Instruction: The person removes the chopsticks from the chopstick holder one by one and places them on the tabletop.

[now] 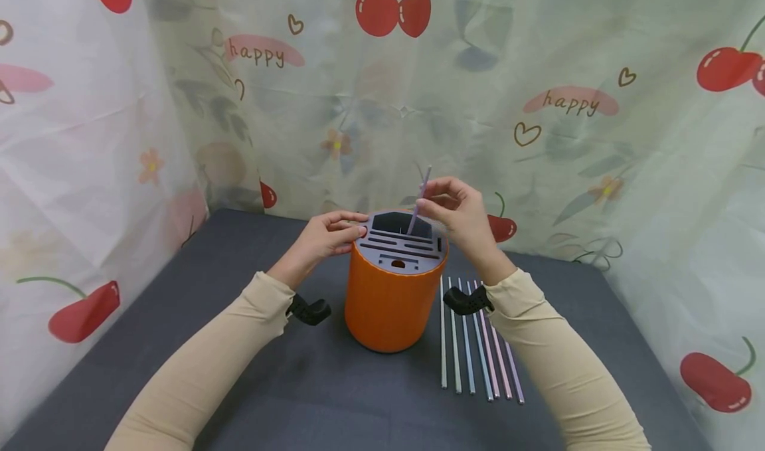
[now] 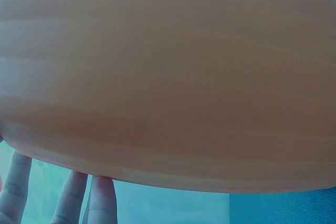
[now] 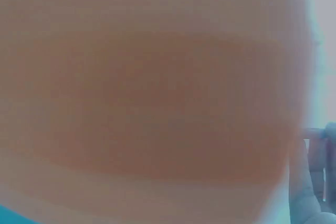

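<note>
An orange cylindrical knife block with a grey slotted top stands upright on the table. My right hand pinches a slim purple chopstick between thumb and fingers above it. The chopstick leans slightly, and its lower end is inside the large dark opening at the back of the top. At the left rim my left hand rests with fairly straight fingers against the block. To the block's right lie several metal chopsticks in silver, blue, pink and purple, side by side.
A dark grey cloth covers the table. Curtains printed with cherries and flowers close off the back and both sides. Black wrist straps with cameras sit under both wrists, near the block.
</note>
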`<state>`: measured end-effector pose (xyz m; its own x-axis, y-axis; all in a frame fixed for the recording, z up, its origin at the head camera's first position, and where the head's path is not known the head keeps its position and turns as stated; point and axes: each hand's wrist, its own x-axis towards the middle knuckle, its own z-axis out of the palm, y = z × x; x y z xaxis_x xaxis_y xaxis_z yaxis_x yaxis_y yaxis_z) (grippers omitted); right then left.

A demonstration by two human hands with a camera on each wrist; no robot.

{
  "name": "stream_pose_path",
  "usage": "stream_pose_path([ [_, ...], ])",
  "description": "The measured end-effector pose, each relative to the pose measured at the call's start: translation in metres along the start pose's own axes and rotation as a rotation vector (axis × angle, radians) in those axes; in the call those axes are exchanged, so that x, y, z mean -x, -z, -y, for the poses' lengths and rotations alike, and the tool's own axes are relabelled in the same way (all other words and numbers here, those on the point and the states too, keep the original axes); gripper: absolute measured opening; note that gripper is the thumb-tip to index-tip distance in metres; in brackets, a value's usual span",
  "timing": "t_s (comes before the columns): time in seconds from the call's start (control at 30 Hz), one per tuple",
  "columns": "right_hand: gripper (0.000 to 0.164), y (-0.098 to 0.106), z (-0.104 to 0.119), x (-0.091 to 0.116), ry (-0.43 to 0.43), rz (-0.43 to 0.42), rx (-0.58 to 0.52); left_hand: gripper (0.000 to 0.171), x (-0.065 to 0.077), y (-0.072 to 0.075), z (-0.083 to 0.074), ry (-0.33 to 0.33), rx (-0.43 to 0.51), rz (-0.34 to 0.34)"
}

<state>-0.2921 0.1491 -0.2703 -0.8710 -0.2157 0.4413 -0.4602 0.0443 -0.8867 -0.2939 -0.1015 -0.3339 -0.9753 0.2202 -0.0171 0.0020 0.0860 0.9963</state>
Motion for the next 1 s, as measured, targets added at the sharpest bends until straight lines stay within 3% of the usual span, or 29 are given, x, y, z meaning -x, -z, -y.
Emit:
stream_pose_path([
  [0.17, 0.025, 0.020, 0.038, -0.012, 0.168, -0.131, -0.282, 0.037, 0.000, 0.001, 0.000, 0.001, -0.007, -0.005],
  [0.33, 0.026, 0.057, 0.077, -0.020, 0.282, -0.327, -0.562, 0.037, 0.001, 0.001, -0.002, 0.001, 0.002, -0.001],
  [0.43, 0.035, 0.084, 0.086, -0.020, 0.284, -0.432, -0.613, 0.038, 0.001, 0.002, -0.003, 0.001, 0.008, 0.002],
  [0.53, 0.040, 0.109, 0.080, -0.017, 0.197, -0.488, -0.613, 0.038, 0.001, 0.003, -0.003, 0.001, 0.007, -0.001],
  [0.67, 0.037, 0.138, 0.048, -0.006, -0.023, -0.461, -0.477, 0.038, 0.001, 0.003, -0.003, 0.003, 0.000, -0.003],
  [0.87, 0.029, 0.167, -0.031, 0.023, -0.408, -0.293, -0.018, 0.036, -0.001, 0.001, 0.000, 0.003, -0.010, -0.002],
  [1.0, 0.045, 0.174, -0.085, 0.047, -0.599, -0.174, 0.254, 0.036, 0.000, 0.001, 0.001, 0.001, -0.009, 0.000],
])
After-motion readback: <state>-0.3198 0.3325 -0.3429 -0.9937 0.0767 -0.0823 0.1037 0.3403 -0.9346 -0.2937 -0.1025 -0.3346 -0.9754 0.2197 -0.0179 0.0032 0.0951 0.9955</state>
